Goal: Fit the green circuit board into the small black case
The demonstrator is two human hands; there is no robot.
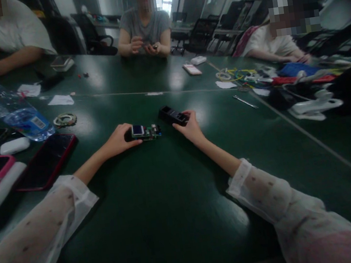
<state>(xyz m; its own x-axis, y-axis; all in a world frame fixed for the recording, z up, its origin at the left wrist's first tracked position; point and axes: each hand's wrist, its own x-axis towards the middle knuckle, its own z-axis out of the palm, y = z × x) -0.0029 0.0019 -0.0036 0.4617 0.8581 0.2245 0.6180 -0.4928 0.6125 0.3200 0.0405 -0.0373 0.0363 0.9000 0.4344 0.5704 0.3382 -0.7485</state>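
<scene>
My left hand (118, 141) is closed on a small green circuit board (150, 132), with a little dark screen at its left end and connectors toward the right. To the right of it, my right hand (191, 127) grips the near right end of a black plastic housing (170, 115) with openings in its top. Board and housing are apart from each other, both low over the dark green table (159, 202). Some of my left fingers are hidden behind the board, and the palm side of my right hand is out of sight.
Left of my hands are a large water bottle (28, 120), a red-edged phone (48, 161), a white earbud case (15, 145) and a coil (65, 119). At right lie a metal tool (245, 102), a white device (315, 102) and tangled cables (235, 74). Several people sit around the table.
</scene>
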